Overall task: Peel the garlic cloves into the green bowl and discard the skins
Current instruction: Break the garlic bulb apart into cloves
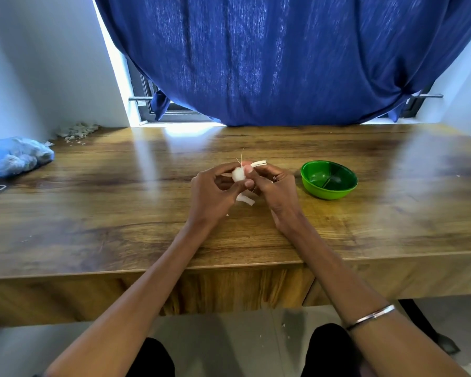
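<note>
Over the middle of the wooden table (120, 208) I hold a white garlic bulb (238, 174) between both hands. My left hand (212, 191) grips it from the left with curled fingers. My right hand (272, 186) pinches it from the right, thumb on the bulb. Strips of white skin (257, 164) curl off the top, and another strip (245, 199) hangs below the hands. The green bowl (329, 180) stands just right of my right hand and looks empty.
A blue mesh bag of garlic (14, 157) lies at the table's left edge. A heap of dry skins (78, 131) sits in the far left corner. A blue curtain (283, 58) hangs behind the table. My knees are below the near edge.
</note>
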